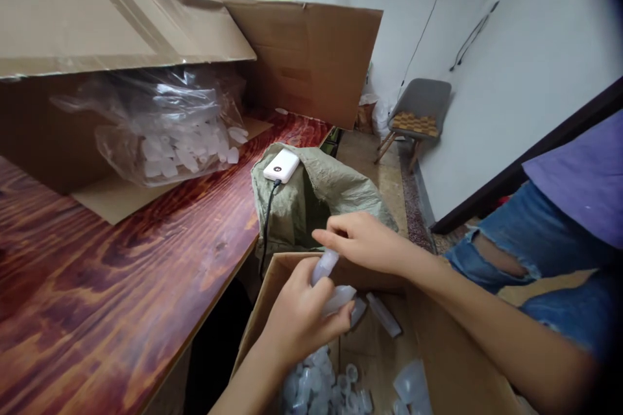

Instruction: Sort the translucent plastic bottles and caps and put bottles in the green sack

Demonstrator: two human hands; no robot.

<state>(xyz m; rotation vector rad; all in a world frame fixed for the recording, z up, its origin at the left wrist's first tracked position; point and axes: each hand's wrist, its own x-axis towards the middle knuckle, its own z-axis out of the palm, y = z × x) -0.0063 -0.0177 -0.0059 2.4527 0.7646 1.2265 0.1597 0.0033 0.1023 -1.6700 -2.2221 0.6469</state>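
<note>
My left hand is closed around a small translucent plastic bottle, its upper end sticking out above the fist. A second whitish plastic piece shows between the left fingers and thumb. My right hand is curled, with its fingertips at the top end of the upright bottle; what lies under them is partly hidden. Both hands are over an open cardboard box. Inside it, a loose bottle leans near the far wall, and a heap of small translucent pieces lies at the bottom.
On the wooden table at left, a large open carton holds a clear bag of white plastic pieces. A white power bank with a black cable rests on a greenish sack. A person in torn jeans is at right.
</note>
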